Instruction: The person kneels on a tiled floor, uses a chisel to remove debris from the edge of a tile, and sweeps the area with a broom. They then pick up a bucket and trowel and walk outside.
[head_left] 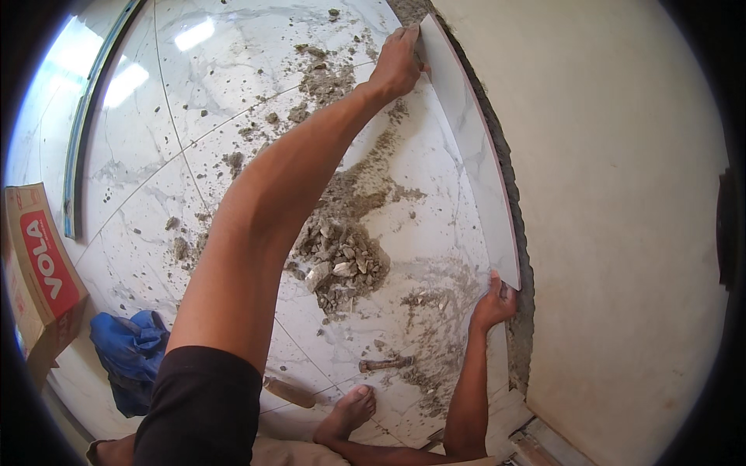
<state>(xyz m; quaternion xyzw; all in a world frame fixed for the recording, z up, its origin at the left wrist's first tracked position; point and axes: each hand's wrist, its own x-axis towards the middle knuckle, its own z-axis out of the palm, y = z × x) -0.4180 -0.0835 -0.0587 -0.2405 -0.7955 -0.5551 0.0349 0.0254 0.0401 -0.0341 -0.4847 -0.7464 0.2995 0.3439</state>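
A long, narrow strip of white marbled tile (475,144) stands along the foot of the wall, by a rough, chipped strip of grey mortar. My left hand (399,62) reaches across and grips its far end. At its near end, my right hand (494,303) pinches the lower corner, with the thumb on the face. Just left of the strip, broken mortar rubble (346,260) is heaped on the marbled floor tiles (427,225). A short, dirt-covered tool or bar (386,363) lies on the floor left of my right forearm.
A plain beige wall (614,202) rises on the right. At left are a cardboard box (47,279) with a red panel, a crumpled blue cloth (132,357) and a long straight bar (87,124). A wooden handle (289,392) lies near my bare foot (353,408). Mortar crumbs are scattered around.
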